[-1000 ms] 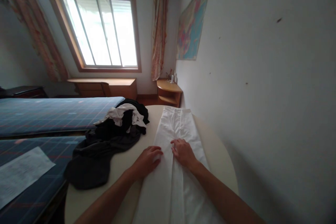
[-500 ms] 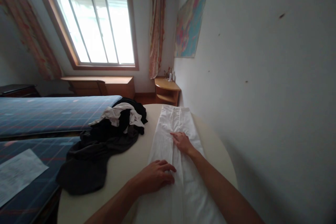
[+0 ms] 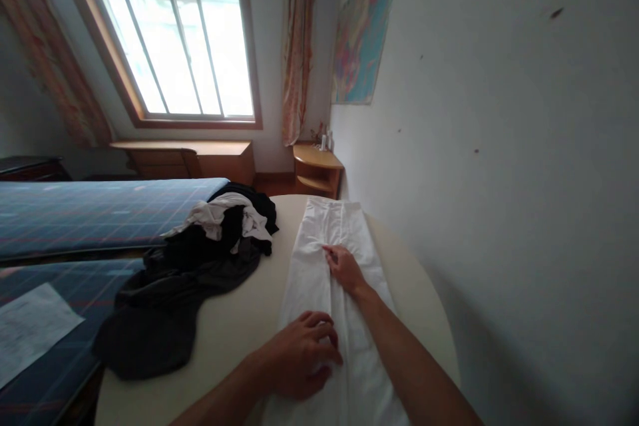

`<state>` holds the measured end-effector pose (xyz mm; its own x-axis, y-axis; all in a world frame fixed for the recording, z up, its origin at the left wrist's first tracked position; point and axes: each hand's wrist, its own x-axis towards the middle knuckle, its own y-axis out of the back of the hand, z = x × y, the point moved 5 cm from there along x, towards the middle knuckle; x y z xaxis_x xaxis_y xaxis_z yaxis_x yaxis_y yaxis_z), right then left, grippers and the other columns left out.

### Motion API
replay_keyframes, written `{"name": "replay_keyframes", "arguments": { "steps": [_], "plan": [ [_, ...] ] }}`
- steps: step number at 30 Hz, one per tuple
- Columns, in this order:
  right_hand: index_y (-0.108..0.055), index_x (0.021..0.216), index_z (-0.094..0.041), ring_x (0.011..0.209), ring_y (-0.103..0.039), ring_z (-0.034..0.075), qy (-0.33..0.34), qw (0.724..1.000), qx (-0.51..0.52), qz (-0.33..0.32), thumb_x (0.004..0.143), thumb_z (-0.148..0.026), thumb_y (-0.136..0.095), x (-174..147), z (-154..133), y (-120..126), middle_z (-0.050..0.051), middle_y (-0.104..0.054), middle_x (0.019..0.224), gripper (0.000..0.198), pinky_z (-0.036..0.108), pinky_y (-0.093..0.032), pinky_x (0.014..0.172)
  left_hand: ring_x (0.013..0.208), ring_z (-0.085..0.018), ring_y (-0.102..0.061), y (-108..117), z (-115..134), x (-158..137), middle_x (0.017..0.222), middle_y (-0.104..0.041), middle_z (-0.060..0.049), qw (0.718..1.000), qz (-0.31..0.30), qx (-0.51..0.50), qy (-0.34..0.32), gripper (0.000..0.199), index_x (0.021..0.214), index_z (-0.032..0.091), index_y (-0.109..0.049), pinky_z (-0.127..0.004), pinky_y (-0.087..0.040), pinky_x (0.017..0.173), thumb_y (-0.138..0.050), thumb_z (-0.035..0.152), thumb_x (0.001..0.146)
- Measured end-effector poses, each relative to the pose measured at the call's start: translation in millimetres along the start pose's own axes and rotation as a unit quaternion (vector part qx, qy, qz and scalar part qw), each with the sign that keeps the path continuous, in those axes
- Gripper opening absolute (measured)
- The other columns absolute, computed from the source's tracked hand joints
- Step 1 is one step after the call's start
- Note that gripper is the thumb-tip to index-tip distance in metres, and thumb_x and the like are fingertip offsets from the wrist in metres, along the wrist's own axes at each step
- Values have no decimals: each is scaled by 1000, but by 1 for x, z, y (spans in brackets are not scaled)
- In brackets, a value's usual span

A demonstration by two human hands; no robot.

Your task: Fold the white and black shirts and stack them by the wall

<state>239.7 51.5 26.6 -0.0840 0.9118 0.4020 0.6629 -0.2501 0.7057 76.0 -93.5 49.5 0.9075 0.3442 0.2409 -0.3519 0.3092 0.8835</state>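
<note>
A pair of white trousers lies lengthwise over the round cream table, its waistband at the far end. My right hand reaches to the upper middle of the trousers and pinches a bit of the cloth by the centre crease. Small wrinkles run out from that pinch. Nearer to me, my left hand hovers over or lightly touches the lower part, at the left of the crease. Its fingers are bent and apart, with nothing between them. The near end of the trousers passes out of the frame.
Rumpled dark and white clothes lie over the table's left edge, against blue plaid mattresses. A paper sheet rests on the nearer mattress. The white wall stands close on the right. A corner shelf is behind the table.
My right hand has closed from a flat touch into a pinch on the cloth. My left hand has turned and shifted slightly nearer to me. The view has tilted a little.
</note>
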Motion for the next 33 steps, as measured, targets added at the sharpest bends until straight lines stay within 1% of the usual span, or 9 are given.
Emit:
{"name": "replay_keyframes", "arguments": {
  "steps": [5, 11, 14, 18, 22, 25, 27, 30, 33],
  "plan": [
    [-69, 120, -18, 111, -61, 19, 18, 1000, -18, -2, 93, -19, -51, -2, 1, -1, 8, -71, 116, 33, 31, -41, 104, 123, -21, -51, 0, 10, -1, 108, -67, -1, 1000, 1, -20, -18, 8, 96, 26, -63, -35, -37, 108, -59, 21, 91],
    [-70, 117, -18, 112, -60, 19, -34, 997, -60, 28, 92, -17, -51, 0, 9, 3, 8, -71, 116, 31, 28, -39, 103, 134, -22, -45, -4, 11, 3, 129, -62, -2, 999, -20, -27, -14, 14, 108, 28, -64, -38, -32, 115, -57, 27, 96],
    [-66, 124, -20, 114, -59, 19, -42, 995, -89, 5, 92, -19, -52, -2, 8, 1, 7, -69, 120, 35, 28, -38, 104, 142, -27, -37, -5, 4, 1, 147, -50, -3, 998, -46, -30, 17, 44, 129, 31, -57, -46, -24, 120, -68, 32, 86],
    [-64, 128, -22, 122, -55, 20, -39, 991, -126, -25, 93, -26, -51, -6, 3, 0, 7, -65, 129, 37, 31, -32, 110, 150, -38, -15, -6, -13, -5, 164, -21, -7, 993, -71, -11, 97, 89, 153, 32, -32, -61, -13, 120, -75, 46, 76],
    [-60, 132, -22, 132, -47, 21, -44, 988, -145, -43, 95, -29, -49, -8, 1, -2, 6, -60, 138, 40, 35, -26, 115, 150, -39, -8, -8, -16, -8, 165, -13, -8, 990, -85, -12, 112, 96, 156, 32, -23, -63, -9, 119, -71, 58, 77],
    [-59, 133, -21, 134, -45, 21, -48, 985, -152, -61, 95, -30, -48, -12, -1, -4, 7, -58, 140, 40, 37, -25, 116, 149, -41, -13, -3, -9, -10, 165, -17, -8, 990, -93, -22, 104, 98, 156, 32, -25, -64, -14, 118, -70, 63, 75],
    [-60, 131, -22, 133, -45, 21, -47, 985, -152, -70, 96, -31, -48, -18, -4, -4, 8, -58, 139, 39, 37, -25, 116, 147, -41, -22, 3, -2, -10, 161, -29, -7, 991, -91, -32, 94, 94, 154, 32, -31, -61, -22, 117, -71, 61, 75],
    [-60, 128, -22, 133, -45, 21, -33, 986, -144, -80, 95, -30, -48, -30, -9, -3, 8, -59, 138, 36, 37, -25, 115, 135, -30, -47, 12, -1, -9, 143, -56, -4, 993, -49, -43, 96, 72, 147, 31, -43, -47, -37, 114, -70, 46, 81],
    [-59, 129, -23, 132, -46, 21, -28, 986, -132, -97, 93, -30, -50, -35, -14, 1, 8, -59, 137, 37, 37, -27, 114, 133, -25, -49, 11, -17, -6, 142, -57, -4, 992, 11, -8, 128, 56, 140, 29, -50, -44, -35, 115, -63, 29, 86]
  ]
}}
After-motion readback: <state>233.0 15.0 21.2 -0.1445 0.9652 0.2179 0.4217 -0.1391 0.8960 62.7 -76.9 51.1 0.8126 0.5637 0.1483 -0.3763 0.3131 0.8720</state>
